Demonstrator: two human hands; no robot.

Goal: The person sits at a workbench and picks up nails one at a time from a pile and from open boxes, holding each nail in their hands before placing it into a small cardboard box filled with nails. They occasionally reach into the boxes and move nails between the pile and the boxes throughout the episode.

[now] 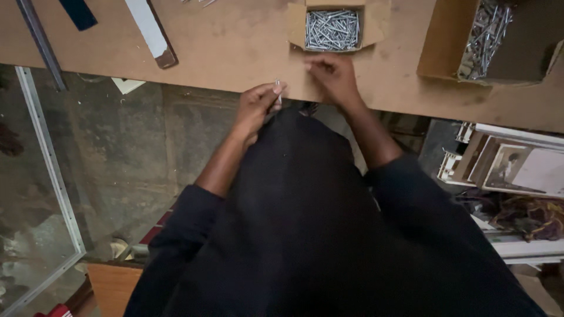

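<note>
Brown bench (235,41): L hand (257,108) pinches screw (278,88); R hand (332,76) nr screw box (332,28).

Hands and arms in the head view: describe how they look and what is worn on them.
Both the left hand and the right hand are bare, with no gloves, rings or watch visible. Dark, near-black long sleeves are pushed up, leaving the forearms uncovered. The sleeves are plain, with no markings.
</note>
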